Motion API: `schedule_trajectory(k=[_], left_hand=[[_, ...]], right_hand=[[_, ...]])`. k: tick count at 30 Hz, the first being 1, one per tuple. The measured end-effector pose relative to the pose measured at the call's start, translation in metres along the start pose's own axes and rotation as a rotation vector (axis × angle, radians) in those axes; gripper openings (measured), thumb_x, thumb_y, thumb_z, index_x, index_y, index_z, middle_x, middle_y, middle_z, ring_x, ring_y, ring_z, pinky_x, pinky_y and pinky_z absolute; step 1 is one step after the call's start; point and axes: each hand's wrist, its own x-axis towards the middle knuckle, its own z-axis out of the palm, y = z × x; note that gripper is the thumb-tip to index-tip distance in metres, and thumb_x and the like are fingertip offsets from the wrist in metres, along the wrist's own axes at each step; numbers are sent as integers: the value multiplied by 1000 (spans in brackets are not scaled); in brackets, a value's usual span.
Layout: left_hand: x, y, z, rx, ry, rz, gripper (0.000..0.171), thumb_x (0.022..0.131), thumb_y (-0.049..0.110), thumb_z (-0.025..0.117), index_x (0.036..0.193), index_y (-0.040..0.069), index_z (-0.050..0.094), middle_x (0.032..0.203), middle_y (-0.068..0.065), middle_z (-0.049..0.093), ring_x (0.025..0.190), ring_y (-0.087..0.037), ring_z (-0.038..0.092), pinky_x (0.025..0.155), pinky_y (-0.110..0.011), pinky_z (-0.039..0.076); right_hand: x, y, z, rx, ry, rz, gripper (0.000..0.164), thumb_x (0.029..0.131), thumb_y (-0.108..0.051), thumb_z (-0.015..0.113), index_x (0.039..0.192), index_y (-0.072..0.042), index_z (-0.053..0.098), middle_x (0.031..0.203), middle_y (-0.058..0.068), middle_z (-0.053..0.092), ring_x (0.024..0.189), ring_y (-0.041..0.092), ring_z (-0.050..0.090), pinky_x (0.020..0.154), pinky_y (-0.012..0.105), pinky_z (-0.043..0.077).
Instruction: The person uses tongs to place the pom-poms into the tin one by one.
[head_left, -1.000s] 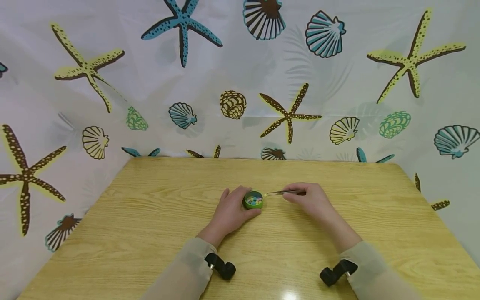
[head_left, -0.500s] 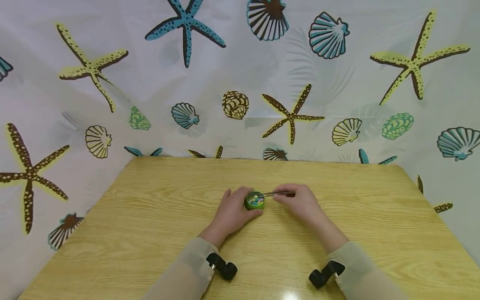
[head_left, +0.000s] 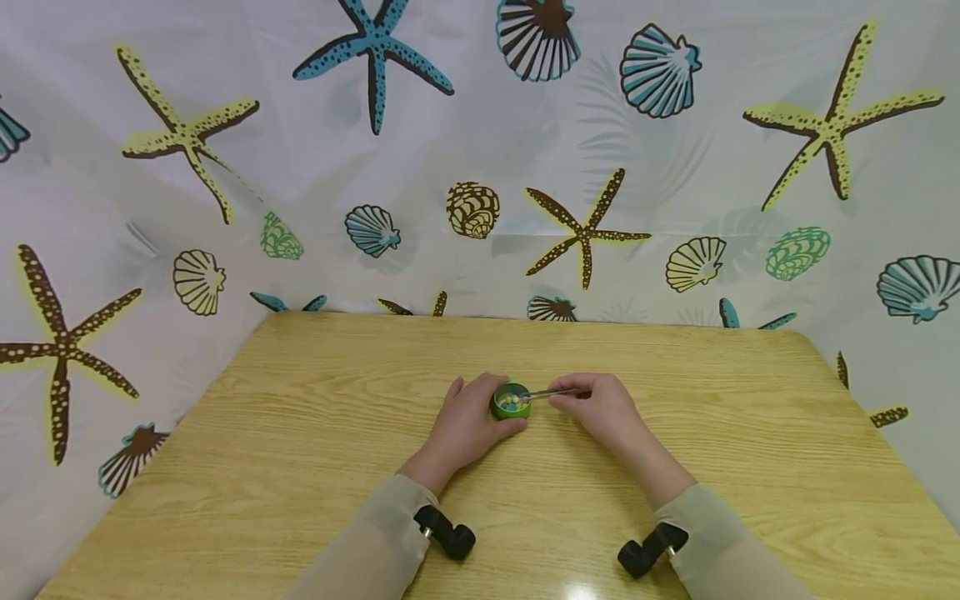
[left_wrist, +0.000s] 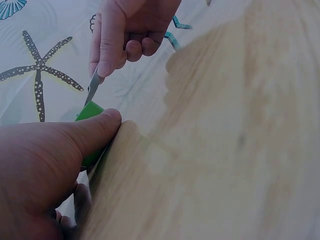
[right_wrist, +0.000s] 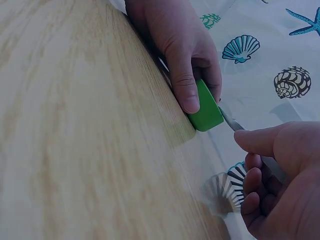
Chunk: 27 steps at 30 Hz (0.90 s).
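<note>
A small round green container (head_left: 512, 415) stands on the table near the middle of the head view. Inside lie several small beads (head_left: 513, 402) in blue, yellow and pink. My left hand (head_left: 467, 422) grips the container from its left side, thumb along the near wall, as the left wrist view also shows. Slim metal tweezers (head_left: 551, 392) are pinched between the thumb and fingers of my right hand (head_left: 606, 410), to the right of the container. Their tips reach over the rim into it, among the beads; both wrist views hide the tips behind the green wall (right_wrist: 206, 109).
The wood-grain table (head_left: 337, 367) stretches out on all sides of the hands. A white curtain (head_left: 420, 150) printed with starfish and shells hangs behind its far edge and along both sides. Black wrist mounts (head_left: 447, 535) sit on both sleeves.
My right hand has moved left, bringing the tweezers, with a yellow bead at their tips a second ago, from beside the container into it. The left hand keeps its grip on the container.
</note>
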Motion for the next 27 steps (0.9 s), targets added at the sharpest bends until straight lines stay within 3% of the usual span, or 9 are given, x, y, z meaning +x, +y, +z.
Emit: schedule_trajectory(k=[18,27], left_hand=[[0,0,0,-7,10,12,70,98,37,89,153,4,61,148,-14,67,139,-32,62,135,-61,16],[1,-2,2,-1,10,10,71,97,38,89,153,4,61,147,-14,67,139,-31,63,135,-60,16]], right_hand=[[-1,0,-2,29,-26,1,16,104,-14,79,118,-8,85,111,5,79,91,18,65,76,31,53],[-2,0,-7,64,4,35,21,105,-21,79,123,-12,85,124,6,79,111,22,71,92,37,59]])
